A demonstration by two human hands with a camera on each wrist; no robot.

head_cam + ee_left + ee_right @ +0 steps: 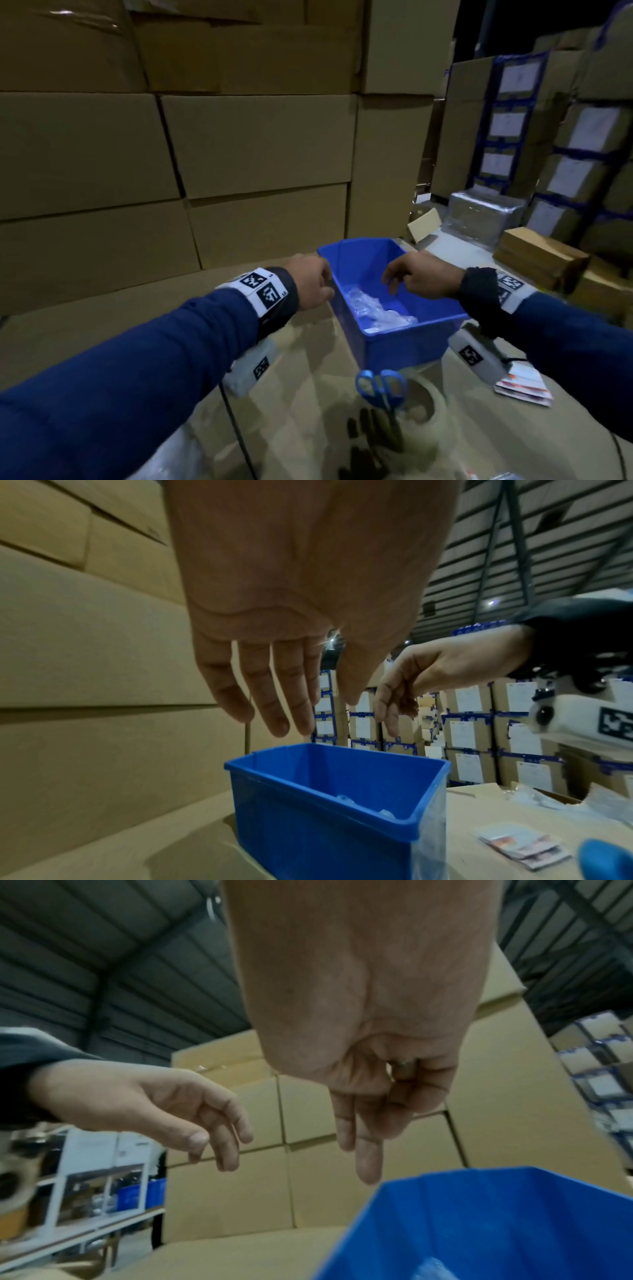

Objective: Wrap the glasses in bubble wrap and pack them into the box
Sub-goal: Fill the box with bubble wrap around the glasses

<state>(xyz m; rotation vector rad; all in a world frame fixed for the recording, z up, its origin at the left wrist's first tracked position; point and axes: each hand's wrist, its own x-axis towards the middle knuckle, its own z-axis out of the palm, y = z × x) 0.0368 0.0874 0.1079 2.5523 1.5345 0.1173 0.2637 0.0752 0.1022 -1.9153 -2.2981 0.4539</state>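
A blue plastic box (404,337) stands on the cardboard work surface, and a bundle of clear bubble wrap (380,310) lies on its floor. What the wrap encloses cannot be made out. My left hand (313,282) hovers over the box's left rim with relaxed fingers (274,710) pointing down, holding nothing. Over the box's right side, my right hand (416,277) hangs with loose fingers (366,1153) pointing down, also holding nothing. The wrist views show the box (329,799) (496,1223) just below both hands.
Blue-handled scissors (380,385) lie in front of the box on a tape roll (424,407). A dark glove (373,431) lies near the front edge. A stack of small packets (524,385) sits at the right. Stacked cartons (239,137) wall the back.
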